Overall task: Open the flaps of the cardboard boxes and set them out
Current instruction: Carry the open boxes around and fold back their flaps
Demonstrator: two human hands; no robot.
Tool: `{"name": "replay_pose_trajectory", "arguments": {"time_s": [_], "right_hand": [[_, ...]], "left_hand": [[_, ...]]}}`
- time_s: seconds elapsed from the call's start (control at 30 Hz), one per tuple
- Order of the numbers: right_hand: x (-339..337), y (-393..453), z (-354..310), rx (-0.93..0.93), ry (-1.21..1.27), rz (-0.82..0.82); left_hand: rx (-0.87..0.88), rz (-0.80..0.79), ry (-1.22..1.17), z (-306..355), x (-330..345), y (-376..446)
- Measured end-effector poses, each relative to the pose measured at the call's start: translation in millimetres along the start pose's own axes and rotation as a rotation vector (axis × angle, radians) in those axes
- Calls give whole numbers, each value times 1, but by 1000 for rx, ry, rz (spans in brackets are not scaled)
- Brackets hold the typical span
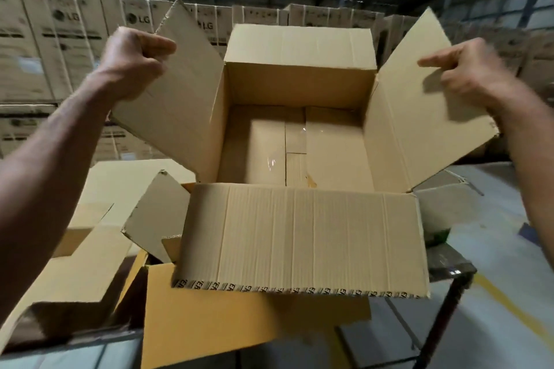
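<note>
An empty brown cardboard box [299, 84] stands in front of me with all its top flaps spread. Clear tape runs along the seam of its floor. My left hand [132, 60] grips the outer edge of the left flap [177, 99], thumb on the inner face. My right hand [473, 69] pinches the edge of the right flap [419, 105], which leans outward. The near flap [302, 237] hangs toward me and shows printed letters along its lip. The far flap [299, 42] stands upright.
More opened boxes [99, 219] lie at the lower left, and a yellow-brown flap [209, 323] sits below the near one. A dark table frame [449, 272] shows at the right over a pale floor. Stacked printed cartons [45, 48] line the back.
</note>
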State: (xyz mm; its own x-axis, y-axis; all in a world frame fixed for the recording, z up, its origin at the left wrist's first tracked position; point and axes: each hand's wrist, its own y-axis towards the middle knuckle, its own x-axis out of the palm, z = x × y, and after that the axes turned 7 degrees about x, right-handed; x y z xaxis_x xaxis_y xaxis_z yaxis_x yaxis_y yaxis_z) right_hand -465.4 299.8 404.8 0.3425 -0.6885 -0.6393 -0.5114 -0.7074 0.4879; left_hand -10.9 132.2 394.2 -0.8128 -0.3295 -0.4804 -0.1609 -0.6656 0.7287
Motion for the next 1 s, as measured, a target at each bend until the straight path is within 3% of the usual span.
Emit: {"name": "replay_pose_trajectory", "arguments": {"time_s": [0.53, 0.8, 1.0], "right_hand": [[161, 130, -6, -37, 74, -207], [214, 163, 20, -25, -3, -357], [238, 179, 33, -45, -10, -353]], "left_hand": [[-149, -53, 195, -112, 25, 62], [-254, -165, 218, -150, 65, 58], [-295, -149, 215, -172, 90, 42]]}}
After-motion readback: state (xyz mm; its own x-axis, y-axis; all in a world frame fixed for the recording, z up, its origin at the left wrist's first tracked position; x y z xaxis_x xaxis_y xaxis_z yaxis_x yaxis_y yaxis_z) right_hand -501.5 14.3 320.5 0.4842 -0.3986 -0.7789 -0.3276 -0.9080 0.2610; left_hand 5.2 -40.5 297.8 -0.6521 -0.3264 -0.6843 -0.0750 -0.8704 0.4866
